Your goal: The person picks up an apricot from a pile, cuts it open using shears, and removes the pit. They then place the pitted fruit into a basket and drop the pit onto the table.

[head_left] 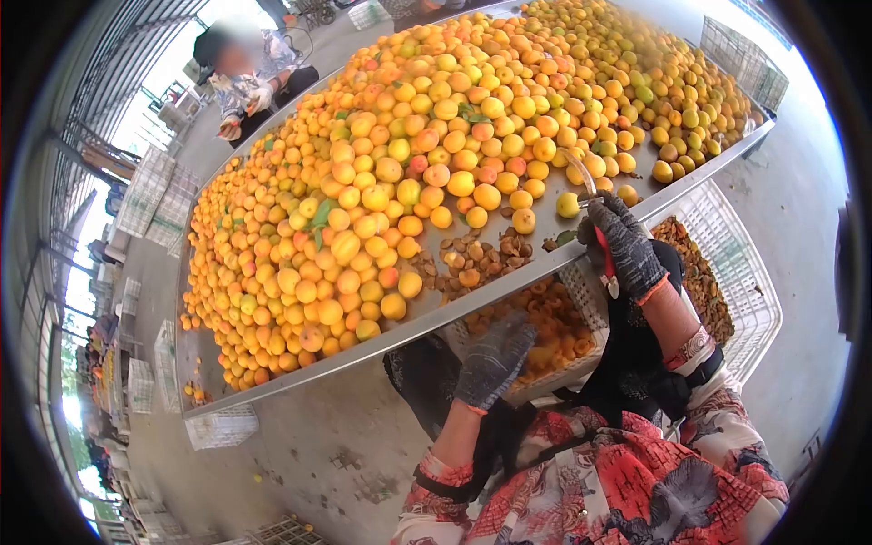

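- Firstly, head view: a flat grey sheet-metal tabletop (345, 356) carries a broad heap of round, smooth orange-yellow apricots (381, 182).
- The right hand (627, 247), in a dark knitted glove, has its grip closed tight around a red-handled tool with a thin curved metal blade (602, 257). The blade tip sits just beside one loose yellow apricot (568, 204).
- The left hand (495, 359), gloved alike, hangs below the tabletop edge over a white plastic lattice crate (581, 291) of halved fruit. Its fingers are curled, and I cannot tell whether its grip holds anything.
- Wrinkled brown pits (472, 259) lie piled near the edge.
- A second white lattice crate (745, 282) holds more brown pits.
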The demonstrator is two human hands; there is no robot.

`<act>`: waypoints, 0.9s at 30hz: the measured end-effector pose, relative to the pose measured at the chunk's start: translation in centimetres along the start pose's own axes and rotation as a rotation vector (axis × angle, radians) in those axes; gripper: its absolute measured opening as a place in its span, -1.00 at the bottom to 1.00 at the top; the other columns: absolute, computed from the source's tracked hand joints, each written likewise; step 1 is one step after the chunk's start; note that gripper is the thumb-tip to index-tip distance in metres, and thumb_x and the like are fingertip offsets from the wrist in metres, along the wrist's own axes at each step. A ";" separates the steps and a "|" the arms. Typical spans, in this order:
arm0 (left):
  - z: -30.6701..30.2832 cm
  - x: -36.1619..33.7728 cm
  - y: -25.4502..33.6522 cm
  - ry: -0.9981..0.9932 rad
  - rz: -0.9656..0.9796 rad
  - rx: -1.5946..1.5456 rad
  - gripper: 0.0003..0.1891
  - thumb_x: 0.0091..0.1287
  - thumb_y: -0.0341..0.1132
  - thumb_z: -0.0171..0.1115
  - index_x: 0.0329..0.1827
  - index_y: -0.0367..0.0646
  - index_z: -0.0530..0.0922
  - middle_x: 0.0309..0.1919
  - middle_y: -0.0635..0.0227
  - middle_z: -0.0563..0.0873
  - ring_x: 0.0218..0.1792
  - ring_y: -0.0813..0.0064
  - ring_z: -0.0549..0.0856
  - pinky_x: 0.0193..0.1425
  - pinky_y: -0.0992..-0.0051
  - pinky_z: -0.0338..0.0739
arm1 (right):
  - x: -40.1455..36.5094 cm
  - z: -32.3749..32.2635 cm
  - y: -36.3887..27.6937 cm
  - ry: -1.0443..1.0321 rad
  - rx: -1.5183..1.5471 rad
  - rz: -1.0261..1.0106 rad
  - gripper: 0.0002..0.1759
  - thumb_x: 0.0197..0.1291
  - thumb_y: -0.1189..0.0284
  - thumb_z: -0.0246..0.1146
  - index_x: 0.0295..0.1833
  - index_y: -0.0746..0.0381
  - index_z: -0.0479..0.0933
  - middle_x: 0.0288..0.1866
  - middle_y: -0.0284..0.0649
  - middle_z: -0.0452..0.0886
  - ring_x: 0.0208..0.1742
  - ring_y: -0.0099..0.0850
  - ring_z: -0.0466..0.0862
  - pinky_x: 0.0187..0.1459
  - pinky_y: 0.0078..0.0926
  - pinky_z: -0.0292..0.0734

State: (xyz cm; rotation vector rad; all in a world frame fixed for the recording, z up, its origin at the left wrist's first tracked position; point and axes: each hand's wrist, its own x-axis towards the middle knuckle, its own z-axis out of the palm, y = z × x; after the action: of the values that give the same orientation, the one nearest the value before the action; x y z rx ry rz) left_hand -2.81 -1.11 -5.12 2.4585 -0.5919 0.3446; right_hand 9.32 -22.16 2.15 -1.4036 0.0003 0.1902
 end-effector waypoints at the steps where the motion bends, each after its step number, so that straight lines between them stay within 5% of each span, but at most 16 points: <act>1: -0.7 0.8 0.1 0.046 -0.039 -0.094 -0.70 0.25 -0.33 0.08 0.00 -0.28 0.45 -0.07 0.11 0.56 -0.21 0.26 0.63 -0.05 0.36 0.48 | 0.2 -0.3 0.2 0.005 0.010 0.004 -0.64 0.23 0.18 0.04 0.01 0.18 0.37 -0.49 -0.33 0.47 -0.73 -0.62 0.37 -0.74 -0.73 0.24; 3: -1.8 2.9 0.2 0.081 -0.079 -0.179 -0.71 0.24 -0.34 0.10 -0.01 -0.28 0.47 -0.08 0.11 0.58 -0.24 0.23 0.63 -0.06 0.36 0.49 | 0.5 -1.0 0.9 -0.044 0.065 0.003 -0.65 0.24 0.19 0.02 0.01 0.18 0.37 -0.50 -0.34 0.46 -0.74 -0.63 0.35 -0.74 -0.74 0.21; 5: -2.7 5.5 0.0 0.187 -0.611 -0.711 -0.68 0.19 -0.44 0.14 0.03 -0.24 0.46 -0.06 0.19 0.58 0.02 0.29 0.53 0.08 0.42 0.40 | 0.4 -1.1 1.1 -0.036 0.094 0.012 -0.66 0.24 0.19 0.02 0.00 0.19 0.37 -0.52 -0.35 0.45 -0.76 -0.64 0.32 -0.74 -0.75 0.19; 9: -3.8 11.1 -3.8 0.286 -0.334 -0.057 -0.64 0.23 -0.34 0.12 0.08 -0.24 0.44 -0.01 0.09 0.55 0.03 0.21 0.51 0.12 0.37 0.36 | 0.1 -2.1 2.3 -0.068 0.119 0.033 -0.64 0.24 0.22 0.02 0.02 0.25 0.34 -0.54 -0.37 0.44 -0.76 -0.66 0.32 -0.73 -0.76 0.19; 11: -3.1 12.9 -6.1 0.256 -0.315 -0.051 -0.60 0.23 -0.30 0.10 0.13 -0.21 0.39 0.06 0.07 0.49 0.10 0.18 0.47 0.16 0.34 0.33 | -0.2 -2.6 3.2 -0.034 0.219 0.070 -0.63 0.24 0.24 0.03 0.03 0.28 0.33 -0.51 -0.36 0.46 -0.75 -0.67 0.34 -0.71 -0.78 0.21; 13: -2.7 14.5 -7.2 0.225 -0.349 0.056 -0.56 0.24 -0.29 0.07 0.19 -0.19 0.32 0.15 0.08 0.41 0.16 0.18 0.41 0.19 0.33 0.31 | 0.4 -3.1 5.5 0.022 0.180 -0.075 -0.63 0.23 0.26 0.05 0.05 0.27 0.33 -0.50 -0.35 0.47 -0.73 -0.67 0.36 -0.69 -0.78 0.23; 18: -2.5 17.6 -7.6 0.051 -0.547 0.266 -0.40 0.24 -0.19 0.05 0.33 0.00 0.08 0.17 -0.03 0.32 0.17 0.05 0.36 0.10 0.21 0.37 | 0.3 -3.9 3.9 -0.129 0.130 0.135 -0.62 0.20 0.28 0.07 0.07 0.26 0.34 -0.47 -0.31 0.50 -0.70 -0.65 0.40 -0.68 -0.77 0.28; 21: -1.9 17.7 -8.4 0.008 -0.658 0.060 -0.46 0.22 -0.16 0.09 0.26 -0.03 0.21 0.11 -0.08 0.36 0.08 -0.02 0.43 0.07 0.19 0.38 | 0.3 -4.6 3.9 -0.156 0.077 0.131 -0.61 0.19 0.27 0.07 0.07 0.25 0.34 -0.46 -0.30 0.51 -0.71 -0.65 0.39 -0.69 -0.78 0.28; 23: -1.4 17.7 -8.9 0.082 -0.526 0.149 -0.50 0.21 -0.17 0.12 0.20 -0.05 0.27 0.05 -0.07 0.42 0.03 0.01 0.47 0.05 0.21 0.39 | 0.1 -5.3 3.5 -0.270 0.153 0.238 -0.45 0.15 0.35 0.14 0.22 0.36 0.21 0.08 -0.19 0.43 0.08 -0.45 0.43 0.11 -0.46 0.33; 25: -1.0 16.9 -9.1 0.151 -0.404 0.233 -0.54 0.19 -0.18 0.16 0.14 -0.07 0.34 0.00 -0.05 0.47 -0.01 0.04 0.51 0.04 0.24 0.41 | -0.1 -5.1 3.3 -0.268 0.133 0.247 -0.43 0.13 0.35 0.16 0.22 0.36 0.21 0.08 -0.19 0.43 0.07 -0.45 0.44 0.11 -0.48 0.33; 27: -0.8 16.9 -9.5 0.164 -0.597 -0.176 -0.61 0.16 -0.21 0.21 0.03 -0.13 0.40 -0.10 0.01 0.55 -0.06 0.14 0.56 0.03 0.31 0.42 | -0.1 -4.6 3.4 -0.264 0.112 0.229 -0.41 0.11 0.34 0.18 0.23 0.36 0.21 0.07 -0.19 0.43 0.07 -0.45 0.44 0.10 -0.49 0.34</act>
State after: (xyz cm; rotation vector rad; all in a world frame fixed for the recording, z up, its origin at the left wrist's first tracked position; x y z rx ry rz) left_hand 16.35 0.69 -2.78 2.2750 0.1813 0.2321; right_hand 9.28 -26.18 -1.93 -1.2563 -0.0466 0.5570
